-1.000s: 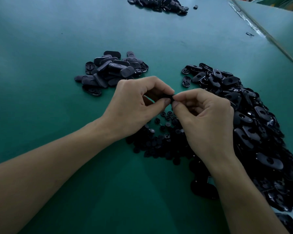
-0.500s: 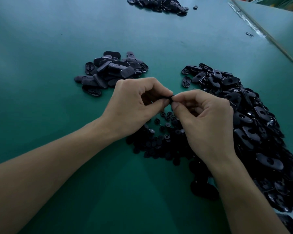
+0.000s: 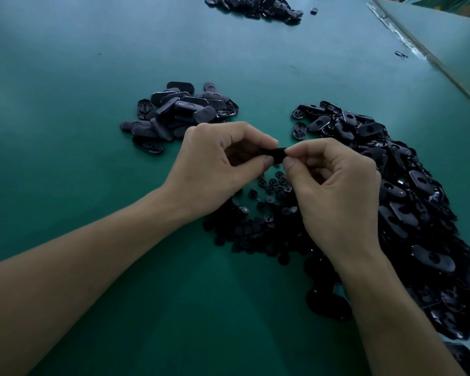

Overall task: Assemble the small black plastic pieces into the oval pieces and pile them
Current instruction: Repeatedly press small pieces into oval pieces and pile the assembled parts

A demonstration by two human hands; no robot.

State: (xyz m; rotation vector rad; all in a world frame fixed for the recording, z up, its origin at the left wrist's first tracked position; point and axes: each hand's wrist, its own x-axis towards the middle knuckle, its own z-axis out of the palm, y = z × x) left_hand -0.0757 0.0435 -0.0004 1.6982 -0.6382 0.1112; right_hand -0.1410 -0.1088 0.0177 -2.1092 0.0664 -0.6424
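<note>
Right in the middle, a black piece (image 3: 275,154) sits pinched between both sets of fingertips, held up off the table (image 3: 92,63) just above the scatter of small round pieces (image 3: 258,213). It is mostly hidden by skin, so I cannot tell whether the little insert is seated yet. The left hand (image 3: 220,164) curls round it from one end, thumb below and forefinger on top, most likely as the steadying grip. The right hand (image 3: 334,191) pinches the other end with thumb and forefinger, the remaining fingers tucked in, which looks like the pressing side of a snap-fit. The supplies are laid out to suit: the small rounds lie directly under the hands, and the big heap of oval pieces (image 3: 391,185) runs along the right, just beside the right wrist. Up and to the left, well apart from the raw stock, lies a smaller pile of ovals (image 3: 179,112), presumably the finished ones, an easy toss from the left hand. Another dark pile (image 3: 253,6) rests at the far edge with one stray piece (image 3: 314,10) beside it. By my reckoning, plenty of work remains.
</note>
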